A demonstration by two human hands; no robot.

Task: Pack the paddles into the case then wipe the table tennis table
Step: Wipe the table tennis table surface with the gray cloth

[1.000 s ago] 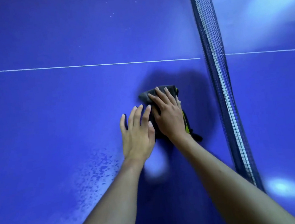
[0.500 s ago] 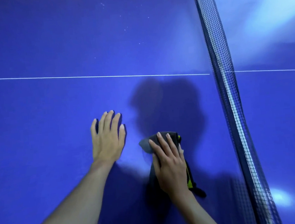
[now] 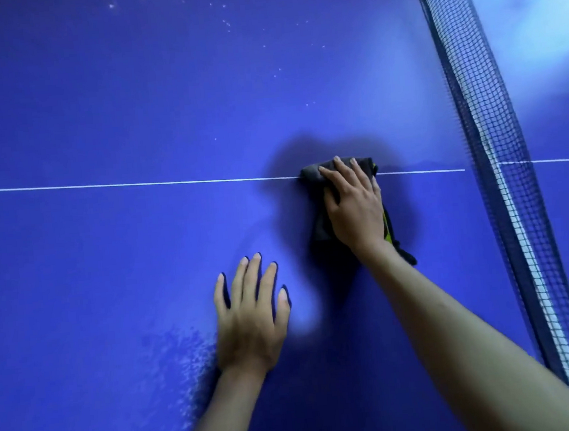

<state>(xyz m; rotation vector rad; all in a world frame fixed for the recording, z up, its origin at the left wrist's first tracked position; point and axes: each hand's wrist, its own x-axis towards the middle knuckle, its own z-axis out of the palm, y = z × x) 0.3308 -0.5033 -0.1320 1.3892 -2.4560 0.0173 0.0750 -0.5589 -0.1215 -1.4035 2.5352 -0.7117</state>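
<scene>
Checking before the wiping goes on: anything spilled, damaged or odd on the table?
Small white specks dot the table beyond the white line, and a mottled patch lies beside the left hand. No damage shows.

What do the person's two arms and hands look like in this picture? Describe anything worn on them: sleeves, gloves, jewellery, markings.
Both forearms are bare right to the bottom edge of the picture: no sleeves show. The left hand and the right hand wear no gloves, and no rings, watch or wristbands can be seen. The fingers are long and slim, with short, plain, unpainted nails. No tattoos or other markings show.
</scene>
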